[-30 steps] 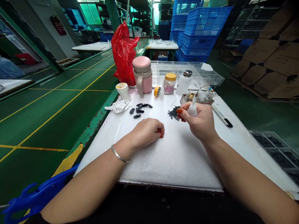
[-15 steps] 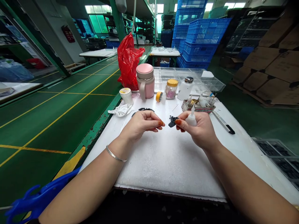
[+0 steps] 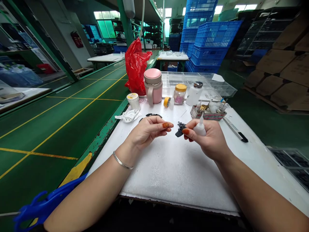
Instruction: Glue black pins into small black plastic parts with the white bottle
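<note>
Over the white table (image 3: 169, 174), my right hand (image 3: 209, 137) pinches a small black piece (image 3: 180, 130) between thumb and fingers. The same hand also holds a white squeeze bottle (image 3: 200, 128) in its palm, nozzle pointing up. To the left, my left hand (image 3: 153, 130) has its thumb pressed to its fingertips; anything between them is too small to make out. A gap separates this hand from the black piece. Behind my left hand, a dark item (image 3: 154, 115) lies partly hidden on the table.
At the back stand a pink mug (image 3: 154, 88), white tub (image 3: 134, 101), yellow-lidded jar (image 3: 180, 95), yellow tape (image 3: 166, 102) and pump bottle (image 3: 193, 95). A small box (image 3: 210, 113) and a cutter (image 3: 235, 129) are right. A white cloth (image 3: 128, 116) lies left, near a red bag (image 3: 136, 69).
The whole view has shifted slightly, moving the scene right and down. Both hands keep nearly the same pose, and my right hand still holds the black piece and bottle.
</note>
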`<act>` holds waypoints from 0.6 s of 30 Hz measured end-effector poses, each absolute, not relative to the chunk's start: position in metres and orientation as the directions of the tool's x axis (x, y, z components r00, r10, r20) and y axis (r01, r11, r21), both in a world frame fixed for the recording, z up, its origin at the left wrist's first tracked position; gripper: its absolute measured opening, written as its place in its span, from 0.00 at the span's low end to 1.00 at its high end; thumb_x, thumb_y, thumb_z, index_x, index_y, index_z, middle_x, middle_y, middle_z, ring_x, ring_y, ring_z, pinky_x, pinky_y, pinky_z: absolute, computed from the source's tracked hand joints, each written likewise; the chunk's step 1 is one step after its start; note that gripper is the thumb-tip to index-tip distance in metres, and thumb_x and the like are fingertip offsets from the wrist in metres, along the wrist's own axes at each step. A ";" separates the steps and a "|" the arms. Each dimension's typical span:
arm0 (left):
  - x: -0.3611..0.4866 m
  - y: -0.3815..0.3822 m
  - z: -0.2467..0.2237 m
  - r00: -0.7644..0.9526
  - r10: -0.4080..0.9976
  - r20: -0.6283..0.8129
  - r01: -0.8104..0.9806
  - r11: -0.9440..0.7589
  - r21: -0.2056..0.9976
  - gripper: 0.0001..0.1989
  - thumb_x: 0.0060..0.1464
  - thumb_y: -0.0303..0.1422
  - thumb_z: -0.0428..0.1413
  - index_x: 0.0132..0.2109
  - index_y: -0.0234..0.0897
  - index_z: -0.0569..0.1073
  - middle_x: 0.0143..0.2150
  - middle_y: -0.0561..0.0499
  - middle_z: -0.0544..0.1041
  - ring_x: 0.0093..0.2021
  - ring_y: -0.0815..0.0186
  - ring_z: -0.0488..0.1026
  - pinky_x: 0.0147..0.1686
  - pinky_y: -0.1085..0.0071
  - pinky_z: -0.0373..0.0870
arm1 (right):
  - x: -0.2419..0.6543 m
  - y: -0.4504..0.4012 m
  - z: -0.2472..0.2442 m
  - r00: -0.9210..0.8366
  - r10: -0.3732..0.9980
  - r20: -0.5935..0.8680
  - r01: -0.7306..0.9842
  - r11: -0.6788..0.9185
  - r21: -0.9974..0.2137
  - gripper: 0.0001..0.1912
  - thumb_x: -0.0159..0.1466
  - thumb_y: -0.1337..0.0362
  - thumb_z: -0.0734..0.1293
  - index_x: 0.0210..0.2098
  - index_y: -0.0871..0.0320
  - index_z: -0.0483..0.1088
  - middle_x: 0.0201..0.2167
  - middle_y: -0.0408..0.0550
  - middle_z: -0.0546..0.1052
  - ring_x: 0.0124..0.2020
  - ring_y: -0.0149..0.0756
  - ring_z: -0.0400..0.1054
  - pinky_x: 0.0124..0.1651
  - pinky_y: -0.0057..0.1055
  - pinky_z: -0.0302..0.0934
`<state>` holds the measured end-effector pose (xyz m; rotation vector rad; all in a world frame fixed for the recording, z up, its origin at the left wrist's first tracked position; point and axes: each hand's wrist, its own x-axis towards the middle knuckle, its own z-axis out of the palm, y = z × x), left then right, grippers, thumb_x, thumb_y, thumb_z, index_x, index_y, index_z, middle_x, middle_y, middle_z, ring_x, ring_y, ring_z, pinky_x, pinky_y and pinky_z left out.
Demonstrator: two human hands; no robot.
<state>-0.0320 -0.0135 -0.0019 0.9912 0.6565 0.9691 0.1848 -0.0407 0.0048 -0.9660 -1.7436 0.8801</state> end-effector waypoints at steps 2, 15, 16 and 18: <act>-0.032 -0.014 -0.002 0.432 0.901 -0.044 -0.386 0.229 0.894 0.12 0.43 0.30 0.71 0.30 0.31 0.75 0.36 0.46 0.80 0.33 0.69 0.76 0.33 0.77 0.71 | 0.184 -0.041 0.004 -0.277 0.880 0.387 0.225 0.450 -0.864 0.15 0.62 0.54 0.72 0.26 0.59 0.74 0.21 0.45 0.74 0.22 0.31 0.64 0.25 0.28 0.57; -0.030 -0.010 -0.008 0.490 0.870 -0.041 -0.449 0.293 0.844 0.11 0.42 0.28 0.72 0.33 0.31 0.78 0.30 0.50 0.76 0.28 0.74 0.72 0.28 0.82 0.69 | 0.182 -0.045 0.006 -0.297 0.873 0.386 0.267 0.464 -0.845 0.14 0.63 0.58 0.70 0.26 0.59 0.73 0.21 0.43 0.73 0.22 0.29 0.64 0.26 0.28 0.55; -0.030 -0.010 -0.008 0.499 0.866 -0.039 -0.447 0.295 0.844 0.12 0.42 0.28 0.72 0.32 0.31 0.78 0.29 0.50 0.75 0.28 0.74 0.72 0.27 0.83 0.69 | 0.181 -0.045 0.006 -0.296 0.873 0.387 0.272 0.465 -0.842 0.14 0.63 0.58 0.70 0.25 0.59 0.73 0.21 0.43 0.73 0.22 0.29 0.63 0.26 0.28 0.55; -0.029 -0.010 -0.010 0.517 0.855 -0.038 -0.441 0.305 0.844 0.13 0.41 0.29 0.72 0.32 0.31 0.78 0.28 0.50 0.74 0.28 0.73 0.72 0.27 0.82 0.69 | 0.181 -0.045 0.006 -0.297 0.872 0.390 0.277 0.470 -0.838 0.14 0.63 0.58 0.70 0.26 0.60 0.73 0.21 0.43 0.73 0.22 0.29 0.63 0.26 0.28 0.55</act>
